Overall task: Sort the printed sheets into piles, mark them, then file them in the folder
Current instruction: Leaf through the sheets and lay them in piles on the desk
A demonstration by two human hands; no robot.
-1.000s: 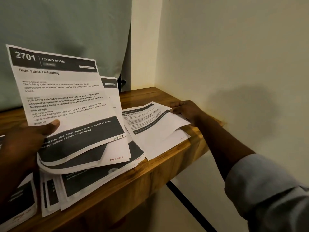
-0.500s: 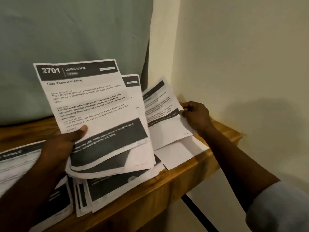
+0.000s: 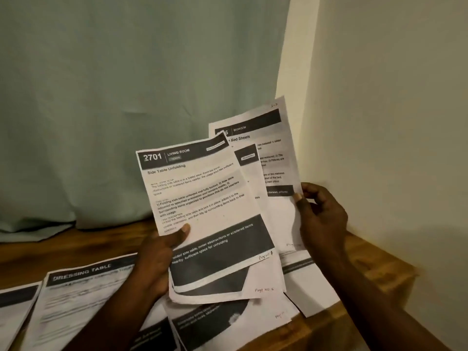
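A fan of sheets [image 3: 202, 198] is gripped in the left hand [image 3: 157, 262], thumb pressed on the top page, above the table [image 3: 367, 262]. A Bedroom sheet [image 3: 263, 148] is pinched at its edge by the right hand [image 3: 321, 224], just behind the fan. Its heading should be checked, then edges squared before the pinch is released. No folder is seen.

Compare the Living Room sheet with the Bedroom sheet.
The Living Room sheet fronts a stack gripped by the left hand; the Bedroom sheet is pinched by the right hand. The Living Room sheet reads Side Table Unfolding; the Bedroom sheet reads Bed Sheets. The Living Room sheet overlaps the Bedroom sheet's left side. Both share dark header bands.
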